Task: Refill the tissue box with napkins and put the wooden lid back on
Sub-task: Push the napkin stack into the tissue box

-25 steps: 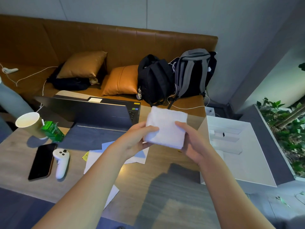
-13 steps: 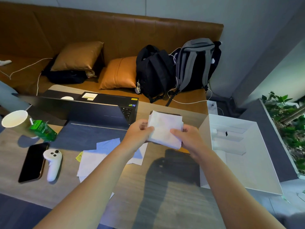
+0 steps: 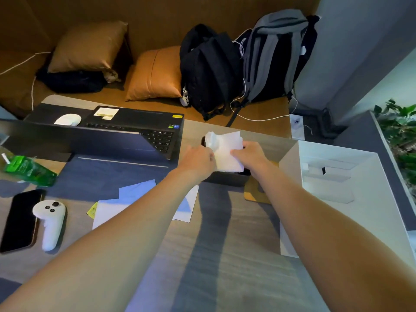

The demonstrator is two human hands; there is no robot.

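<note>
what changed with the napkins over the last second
Both hands, left hand and right hand, carried the napkin stack forward and down, from mid-air onto the open dark tissue box. Neither hand let go. The wooden lid stayed on the table beside the box; the laptop, phone and white controller were untouched.

You are working in dim, warm light, with brighter daylight coming in from the right and catching the open white cardboard box (image 3: 337, 192). Your forearms are casting two long dark shadows across the grey wood-grain table (image 3: 225, 255). The wide lens is bending the edges.
</note>
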